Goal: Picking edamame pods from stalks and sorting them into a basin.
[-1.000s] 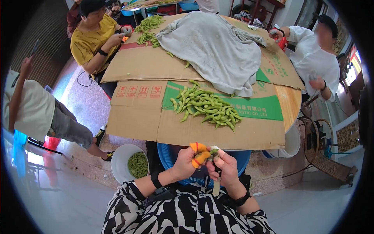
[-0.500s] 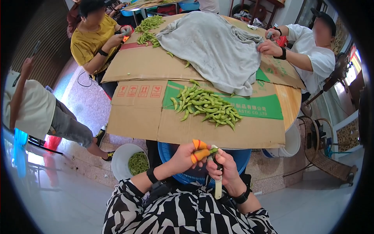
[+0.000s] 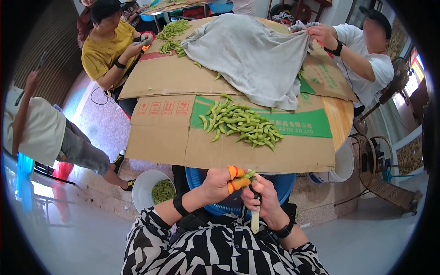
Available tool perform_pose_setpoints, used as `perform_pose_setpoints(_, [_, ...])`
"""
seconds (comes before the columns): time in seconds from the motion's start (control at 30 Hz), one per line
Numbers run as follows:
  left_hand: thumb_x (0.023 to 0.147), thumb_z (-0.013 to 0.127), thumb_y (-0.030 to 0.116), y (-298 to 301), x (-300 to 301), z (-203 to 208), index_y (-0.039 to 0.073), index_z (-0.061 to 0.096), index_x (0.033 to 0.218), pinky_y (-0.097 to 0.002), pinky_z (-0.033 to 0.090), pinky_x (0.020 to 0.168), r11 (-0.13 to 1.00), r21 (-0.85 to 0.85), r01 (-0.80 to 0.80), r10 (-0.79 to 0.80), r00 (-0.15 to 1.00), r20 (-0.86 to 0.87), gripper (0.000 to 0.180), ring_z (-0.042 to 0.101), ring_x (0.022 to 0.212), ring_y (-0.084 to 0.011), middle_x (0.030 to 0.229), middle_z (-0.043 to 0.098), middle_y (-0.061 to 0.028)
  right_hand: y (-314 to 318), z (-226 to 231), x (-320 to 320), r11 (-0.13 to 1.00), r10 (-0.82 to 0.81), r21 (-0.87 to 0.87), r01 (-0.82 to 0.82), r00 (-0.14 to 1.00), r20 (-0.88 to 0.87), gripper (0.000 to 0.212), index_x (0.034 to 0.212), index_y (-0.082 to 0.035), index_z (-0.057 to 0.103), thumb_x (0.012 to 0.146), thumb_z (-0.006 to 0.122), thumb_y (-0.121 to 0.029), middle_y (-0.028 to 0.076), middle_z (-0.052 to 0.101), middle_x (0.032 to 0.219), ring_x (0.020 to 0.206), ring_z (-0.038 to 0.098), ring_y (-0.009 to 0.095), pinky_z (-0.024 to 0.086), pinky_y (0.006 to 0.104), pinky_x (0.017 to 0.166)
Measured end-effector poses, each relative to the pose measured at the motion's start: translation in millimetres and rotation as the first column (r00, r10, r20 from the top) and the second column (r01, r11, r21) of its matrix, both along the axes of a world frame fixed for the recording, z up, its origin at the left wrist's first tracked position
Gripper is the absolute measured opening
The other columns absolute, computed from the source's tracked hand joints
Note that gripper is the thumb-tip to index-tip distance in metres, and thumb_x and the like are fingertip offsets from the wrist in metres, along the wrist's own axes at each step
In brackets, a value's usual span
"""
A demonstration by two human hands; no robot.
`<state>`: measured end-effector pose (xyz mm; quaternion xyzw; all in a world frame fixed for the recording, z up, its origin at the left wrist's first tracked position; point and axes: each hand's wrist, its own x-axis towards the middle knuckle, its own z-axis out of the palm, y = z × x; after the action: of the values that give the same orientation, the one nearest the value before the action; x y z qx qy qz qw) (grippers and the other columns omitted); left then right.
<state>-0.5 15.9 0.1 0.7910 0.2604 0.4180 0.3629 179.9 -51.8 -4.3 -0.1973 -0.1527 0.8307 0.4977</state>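
Note:
In front of me, my left hand [image 3: 216,185] is closed, its orange-covered fingertips pinching a green edamame pod [image 3: 249,174]. My right hand [image 3: 267,196] is wrapped round a slim hand tool with a black and cream handle [image 3: 255,221]; its working end is hidden, so its kind is unclear. The thumb and forefinger of that hand meet the end of the pod. Under both hands sits a blue plastic basin [image 3: 288,185], partly beneath the table edge. Beyond, a heap of edamame pods [image 3: 245,124] lies on the flattened cardboard [image 3: 158,145].
A grey cloth [image 3: 243,50] drapes over a mound on the table. A white bucket [image 3: 143,188] with pods stands at lower left; another white bucket [image 3: 341,166] is at right. A wicker chair [image 3: 382,185] stands far right. Co-workers sit across the table, and a person stands at left.
The co-worker at right has taken up and lifted the cloth's corner, uncovering some pods. My hands stay at nearly the same spot, with more of the pod showing between my fingers.

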Motion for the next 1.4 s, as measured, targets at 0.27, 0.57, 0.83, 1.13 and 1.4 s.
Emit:
perform_pose_setpoints(0.27, [0.092, 0.061, 0.005, -9, 18, -6, 0.0, 0.064, 0.11, -0.0244, 0.051, 0.066, 0.942, -0.331, -0.053, 0.134, 0.965, 0.227, 0.019, 0.065, 0.072, -0.0128, 0.083, 0.068, -0.0052, 6, 13, -14, 0.987, -0.162, 0.026, 0.16, 0.985, 0.059, 0.038, 0.136, -0.007, 0.044, 0.1, 0.047, -0.018, 0.007, 0.052, 0.075, 0.046, 0.038, 0.009, 0.034, 0.0218, 0.038])
perform_pose_setpoints(0.57, [0.094, 0.058, 0.007, -12, 4, 0, 0.0, 0.06, 0.11, -0.0273, 0.047, 0.054, 0.975, -0.199, -0.095, 0.09, 0.995, -0.033, 0.018, 0.062, 0.06, -0.0152, 0.072, 0.063, -0.0072, 7, 7, -6, 0.859, -0.512, 0.451, 0.242, 0.427, 0.745, 0.039, 0.126, 0.0, 0.053, 0.089, 0.061, -0.003, 0.005, 0.06, 0.078, 0.053, 0.048, 0.007, 0.041, 0.0216, 0.048])
perform_pose_setpoints(0.83, [0.081, 0.061, -0.001, -21, -4, 3, -0.004, 0.057, 0.101, -0.0437, 0.048, 0.06, 0.998, -0.055, -0.034, 0.027, 0.993, -0.118, 0.021, 0.06, 0.072, -0.0412, 0.08, 0.059, -0.022, 12, 0, -6, 0.623, -0.766, 0.771, -0.133, 0.092, 0.636, 0.034, 0.11, 0.003, 0.059, 0.078, 0.071, 0.0, 0.01, 0.061, 0.078, 0.064, 0.058, 0.016, 0.048, 0.0266, 0.06])
perform_pose_setpoints(1.13, [0.082, 0.062, 0.0, -26, -12, -11, -0.001, 0.06, 0.097, -0.0399, 0.047, 0.058, 0.995, -0.092, 0.03, -0.048, 0.978, -0.203, 0.015, 0.06, 0.068, -0.0382, 0.076, 0.059, -0.0186, 12, -5, -3, 0.588, -0.748, 0.738, -0.329, 0.126, 0.652, 0.031, 0.1, 0.004, 0.06, 0.071, 0.068, -0.001, 0.018, 0.064, 0.082, 0.069, 0.065, 0.033, 0.053, 0.0355, 0.062])
perform_pose_setpoints(1.4, [0.083, 0.062, 0.0, -28, -23, -14, 0.0, 0.062, 0.097, -0.0369, 0.046, 0.056, 0.979, -0.189, 0.073, -0.116, 0.967, -0.228, 0.013, 0.06, 0.067, -0.0364, 0.074, 0.06, -0.0183, 9, -18, 13, 0.714, -0.591, 0.611, -0.341, 0.174, 0.788, 0.022, 0.093, 0.002, 0.061, 0.072, 0.065, -0.001, 0.015, 0.062, 0.076, 0.062, 0.062, 0.028, 0.05, 0.0337, 0.057])
